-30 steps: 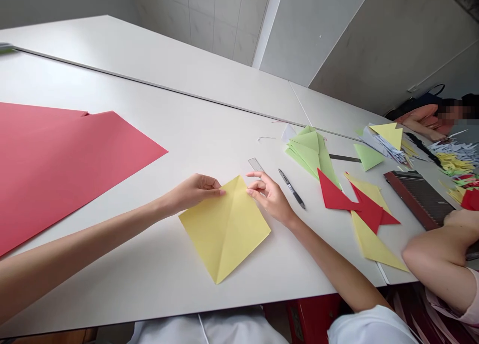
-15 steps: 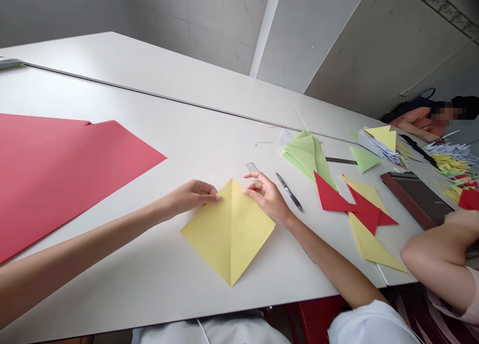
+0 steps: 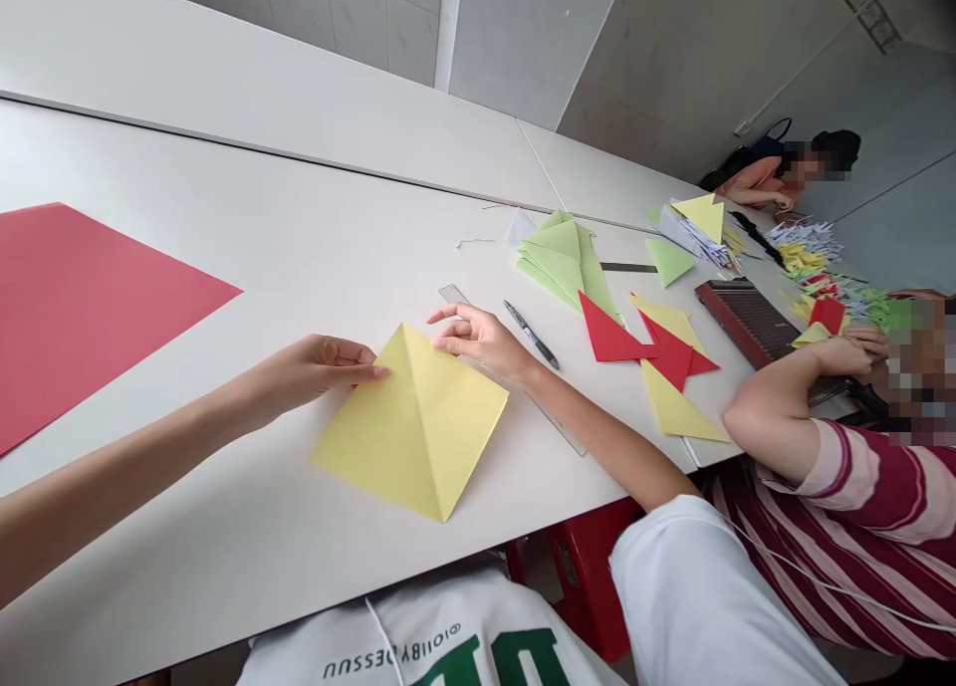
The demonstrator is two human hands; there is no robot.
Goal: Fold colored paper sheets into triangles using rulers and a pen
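The left fingers [image 3: 348, 355] are laid almost flat, their tips against the edge of a creased yellow paper square [image 3: 414, 427]; the right fingers [image 3: 455, 330] are held slightly parted at its upper edge, with no pinch made. The square lies on the white surface [image 3: 224, 268], a pen [image 3: 532, 335] nearby. Positioning appears in hand; matching edges seems called for next.

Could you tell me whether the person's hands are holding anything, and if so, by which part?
The left hand and right hand touch the folded yellow paper at its two upper edges; no firm grip shows.
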